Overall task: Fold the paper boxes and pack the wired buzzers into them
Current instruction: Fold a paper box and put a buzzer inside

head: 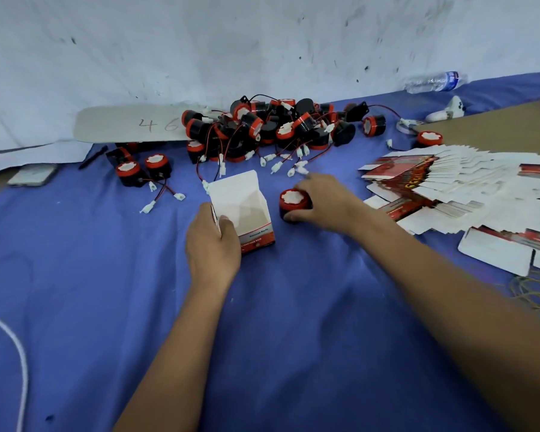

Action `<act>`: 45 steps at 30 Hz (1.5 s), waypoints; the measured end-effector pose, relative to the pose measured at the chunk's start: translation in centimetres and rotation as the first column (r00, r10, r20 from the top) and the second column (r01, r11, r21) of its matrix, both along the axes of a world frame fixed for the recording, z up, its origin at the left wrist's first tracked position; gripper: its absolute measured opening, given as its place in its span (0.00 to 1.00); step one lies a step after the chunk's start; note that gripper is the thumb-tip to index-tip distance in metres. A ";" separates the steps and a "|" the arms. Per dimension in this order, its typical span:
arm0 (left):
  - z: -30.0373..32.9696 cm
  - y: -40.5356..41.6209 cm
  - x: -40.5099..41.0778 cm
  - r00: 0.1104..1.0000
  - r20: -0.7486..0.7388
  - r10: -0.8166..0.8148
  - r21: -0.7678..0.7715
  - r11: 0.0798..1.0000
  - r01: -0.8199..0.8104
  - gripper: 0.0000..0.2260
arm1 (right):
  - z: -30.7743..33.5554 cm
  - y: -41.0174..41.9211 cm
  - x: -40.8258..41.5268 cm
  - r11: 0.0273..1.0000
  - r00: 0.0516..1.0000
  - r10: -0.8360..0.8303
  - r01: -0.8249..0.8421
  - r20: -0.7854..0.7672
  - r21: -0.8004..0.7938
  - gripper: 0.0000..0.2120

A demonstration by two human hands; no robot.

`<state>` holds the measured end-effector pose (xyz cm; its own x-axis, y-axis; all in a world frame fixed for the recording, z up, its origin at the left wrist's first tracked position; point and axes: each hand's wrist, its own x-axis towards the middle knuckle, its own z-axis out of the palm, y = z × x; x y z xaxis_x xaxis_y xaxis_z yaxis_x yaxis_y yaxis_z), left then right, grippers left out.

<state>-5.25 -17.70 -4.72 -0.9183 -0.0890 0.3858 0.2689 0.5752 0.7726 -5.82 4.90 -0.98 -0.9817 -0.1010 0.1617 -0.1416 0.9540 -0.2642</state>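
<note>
Hands first: the left hand (212,244) grips the near left corner of a small white cardboard box with a red band along its base (247,213), thumb curled over the rim; the box stands upright on the blue cloth-covered table (106,291), its top flap raised at the back and its inside bare white. Just beside it at 3 o'clock, the right hand (321,202) curls round a round black buzzer with a red collar and white face (294,202), thumb on the near side, forefinger reaching past it; the buzzer sits on the cloth, apart from the box. At 12 o'clock from the hands lies a heap of like black-and-red wired buzzers (278,127), their red and black leads and white plugs trailing toward the box. At 10 o'clock, two more buzzers (142,169) rest alone. At 3 o'clock, a fanned spread of flat unfolded red-and-white box blanks (455,188). A clear plastic water bottle (435,82) lies at 1 o'clock by the wall.
</note>
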 end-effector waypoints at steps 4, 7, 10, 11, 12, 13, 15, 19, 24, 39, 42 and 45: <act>0.2 -1.3 -0.3 0.999 0.020 0.050 -0.007 0.999 -0.050 0.06 | 0.3 -1.3 2.6 0.993 0.997 0.006 0.003 -0.077 0.119 0.23; 0.2 -1.7 -0.6 0.998 0.041 0.052 0.000 0.999 -0.052 0.06 | 1.3 -2.2 4.0 0.995 0.999 -0.019 0.015 -0.036 -0.102 0.22; 0.0 -1.7 -0.7 0.998 0.056 0.025 0.028 0.999 -0.026 0.10 | 3.1 -4.1 5.2 0.930 0.980 0.046 -0.112 -0.192 -0.350 0.22; 0.0 -1.7 -0.6 0.998 0.057 -0.002 0.040 0.999 0.000 0.11 | 3.9 -5.1 5.6 0.905 0.961 0.083 -0.184 -0.264 -0.385 0.22; -0.1 -1.7 -0.6 0.998 0.060 -0.035 0.054 0.998 0.031 0.12 | 4.5 -6.2 6.0 0.882 0.942 0.124 -0.249 -0.311 -0.400 0.23; -0.1 -1.7 -0.5 0.995 0.068 -0.068 0.074 0.995 0.062 0.11 | 4.9 -7.3 6.1 0.867 0.929 0.164 -0.296 -0.331 -0.401 0.23; 0.1 -1.6 -0.2 0.987 0.097 -0.129 0.129 0.985 0.116 0.10 | 4.9 -9.2 5.9 0.876 0.930 0.207 -0.314 -0.304 -0.366 0.23; 0.6 -1.8 0.0 0.972 0.131 -0.195 0.193 0.967 0.167 0.13 | 4.1 -10.3 5.5 0.968 0.976 0.111 -0.149 -0.186 -0.203 0.23; 0.5 -2.2 -0.4 0.972 0.117 -0.204 0.211 0.961 0.177 0.18 | 3.7 -10.1 5.0 0.997 0.991 -0.064 0.059 -0.116 -0.045 0.21; 0.5 -1.3 -0.3 0.967 0.165 -0.194 0.253 0.956 0.148 0.14 | 3.1 -7.5 6.6 0.964 0.949 -0.263 0.265 -0.174 -0.014 0.14; 0.5 -1.1 -0.4 0.968 0.173 -0.182 0.256 0.957 0.134 0.11 | 4.3 -7.6 6.4 0.959 0.950 -0.282 0.283 -0.132 -0.018 0.06; 0.5 -0.7 -0.3 0.977 0.172 -0.125 0.226 0.971 0.084 0.14 | 5.0 -9.5 5.9 0.962 0.950 -0.271 0.267 -0.155 -0.051 0.06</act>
